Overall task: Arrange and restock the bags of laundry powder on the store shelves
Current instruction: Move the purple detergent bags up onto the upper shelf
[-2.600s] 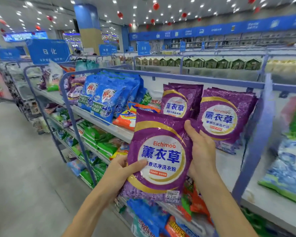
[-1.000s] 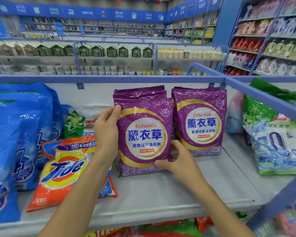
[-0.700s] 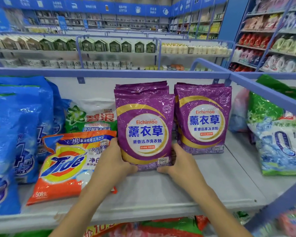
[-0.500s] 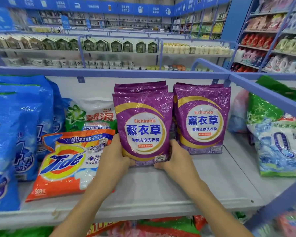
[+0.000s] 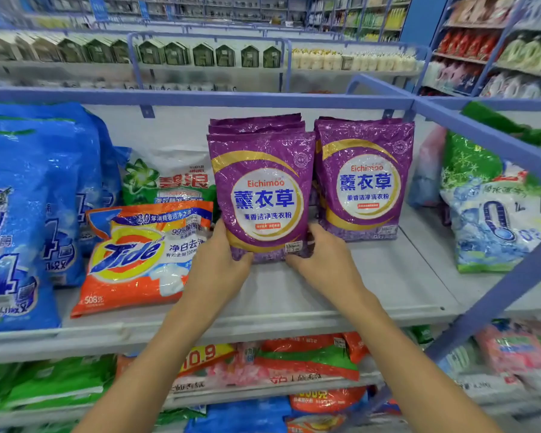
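Note:
A purple Eichimoo laundry powder bag (image 5: 263, 189) stands upright on the grey top shelf (image 5: 388, 285), in front of other purple bags of the same kind. My left hand (image 5: 219, 260) grips its lower left corner. My right hand (image 5: 322, 257) grips its lower right corner. A second stack of purple bags (image 5: 364, 179) stands just to the right, close beside the held one. An orange Tide bag (image 5: 138, 254) leans to the left, next to my left hand.
Large blue bags (image 5: 28, 198) fill the shelf's left end, with a green and white bag (image 5: 169, 176) behind the Tide bag. A green and blue bag (image 5: 497, 207) sits right, beyond a blue frame rail (image 5: 481, 135). Lower shelves hold more bags (image 5: 294, 360).
The purple bag went from held in the air to standing on the shelf before the left purple stack. Both hands slid down to its bottom corners and have barely moved lately.

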`<state>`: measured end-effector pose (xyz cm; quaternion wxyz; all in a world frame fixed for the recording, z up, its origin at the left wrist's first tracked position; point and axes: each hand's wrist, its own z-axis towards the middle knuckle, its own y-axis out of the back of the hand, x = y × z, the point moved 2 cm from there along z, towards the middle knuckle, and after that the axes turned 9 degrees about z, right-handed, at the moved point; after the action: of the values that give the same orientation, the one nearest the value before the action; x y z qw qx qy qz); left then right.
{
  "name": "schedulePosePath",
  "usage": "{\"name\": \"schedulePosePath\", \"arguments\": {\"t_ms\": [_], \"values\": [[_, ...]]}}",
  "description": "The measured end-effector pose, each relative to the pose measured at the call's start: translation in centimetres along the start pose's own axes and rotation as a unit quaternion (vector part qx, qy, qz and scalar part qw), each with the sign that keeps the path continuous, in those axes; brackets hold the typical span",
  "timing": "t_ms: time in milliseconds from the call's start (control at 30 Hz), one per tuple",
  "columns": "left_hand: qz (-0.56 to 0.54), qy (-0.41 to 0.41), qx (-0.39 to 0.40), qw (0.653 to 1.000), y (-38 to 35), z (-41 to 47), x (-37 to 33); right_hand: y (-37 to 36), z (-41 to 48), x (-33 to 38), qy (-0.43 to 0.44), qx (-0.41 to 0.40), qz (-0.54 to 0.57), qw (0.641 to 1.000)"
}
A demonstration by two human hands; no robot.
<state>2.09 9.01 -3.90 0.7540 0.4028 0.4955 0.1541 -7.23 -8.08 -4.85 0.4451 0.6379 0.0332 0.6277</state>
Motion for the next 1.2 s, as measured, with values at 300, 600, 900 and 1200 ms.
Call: {"name": "schedulePosePath", "arguments": {"t_ms": [300,600,900,1200], "values": [[0.141,-0.061,-0.012,0.988,0.9,-6.9,-1.9,3.9,-6.7,-1.0,0.051,0.055,-0.068,0.995],[0.28,-0.047,-0.021,0.959,-2.1,-18.1,-3.6,8.9,-15.9,-5.5,0.095,0.042,-0.094,0.99],[0.241,-0.062,0.054,0.967,-6.6,-25.5,-7.1,13.2,-24.4,-10.3,0.01,0.03,-0.086,0.996],[0.188,-0.149,0.107,0.965,-9.5,-29.5,-10.8,18.6,-32.4,-12.8,-0.108,-0.045,-0.107,0.987]]}}
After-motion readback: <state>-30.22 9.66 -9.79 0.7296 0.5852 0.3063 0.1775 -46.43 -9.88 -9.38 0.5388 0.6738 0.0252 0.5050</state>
